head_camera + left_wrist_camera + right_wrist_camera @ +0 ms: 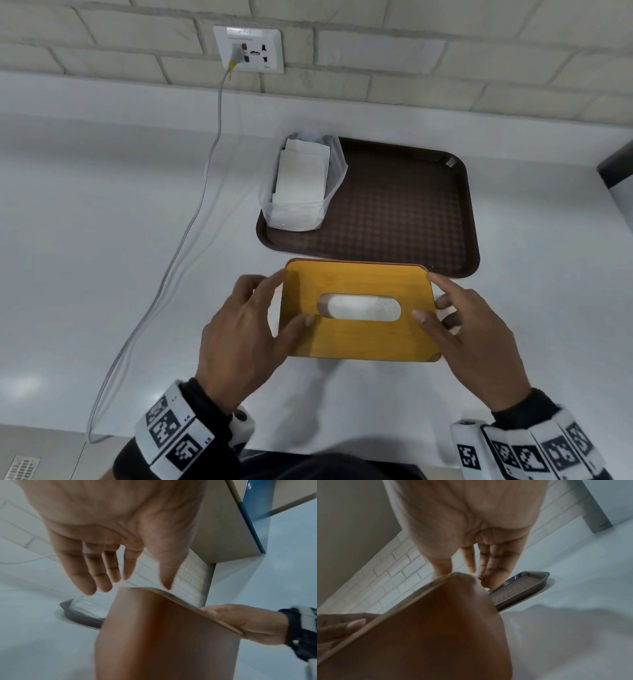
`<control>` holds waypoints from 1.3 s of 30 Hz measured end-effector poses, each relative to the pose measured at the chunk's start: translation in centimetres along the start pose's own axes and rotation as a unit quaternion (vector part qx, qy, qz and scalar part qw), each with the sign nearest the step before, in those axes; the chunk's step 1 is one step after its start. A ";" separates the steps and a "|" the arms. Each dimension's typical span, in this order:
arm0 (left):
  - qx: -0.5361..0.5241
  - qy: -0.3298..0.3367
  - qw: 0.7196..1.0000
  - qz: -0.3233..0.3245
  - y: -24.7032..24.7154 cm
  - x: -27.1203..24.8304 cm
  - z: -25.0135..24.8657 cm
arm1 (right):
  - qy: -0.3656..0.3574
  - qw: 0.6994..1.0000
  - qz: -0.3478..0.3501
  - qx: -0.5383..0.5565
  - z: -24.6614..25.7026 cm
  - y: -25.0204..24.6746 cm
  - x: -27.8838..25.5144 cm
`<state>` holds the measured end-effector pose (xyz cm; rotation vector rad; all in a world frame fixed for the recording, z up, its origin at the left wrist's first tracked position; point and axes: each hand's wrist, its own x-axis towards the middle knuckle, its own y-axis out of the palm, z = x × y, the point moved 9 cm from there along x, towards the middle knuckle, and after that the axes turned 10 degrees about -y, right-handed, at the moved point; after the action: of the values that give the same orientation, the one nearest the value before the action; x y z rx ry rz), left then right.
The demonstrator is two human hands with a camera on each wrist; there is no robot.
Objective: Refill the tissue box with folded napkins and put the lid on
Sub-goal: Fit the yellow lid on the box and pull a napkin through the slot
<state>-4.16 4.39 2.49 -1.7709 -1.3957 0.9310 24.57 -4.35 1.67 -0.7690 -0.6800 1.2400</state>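
Note:
The tissue box stands on the white counter with its yellow wooden lid (359, 339) lying on top. A white napkin (359, 307) shows through the oval slot. My left hand (291, 298) is at the lid's left end, thumb resting on top and fingers straight beside the box. My right hand (426, 296) mirrors it at the right end. In the left wrist view the left hand (137, 584) touches the lid edge with only the thumb tip above the brown box wall (163, 642). In the right wrist view the right hand (465, 577) has its thumb on the lid corner.
A brown tray (411, 205) lies just behind the box, with a clear plastic bag of folded napkins (301, 181) on its left end. A grey cable (191, 219) runs from the wall socket (248, 49) across the counter's left side. A dark object (616, 168) sits at the right edge.

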 end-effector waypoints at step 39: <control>0.214 0.326 0.903 0.180 3.0 1.8 -4.6 | -0.255 0.919 0.219 -0.206 6.2 2.2 0.8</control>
<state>1.58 5.17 2.03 -1.7768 -0.4087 0.6547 18.56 -2.34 3.49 -0.9881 -1.2744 1.7660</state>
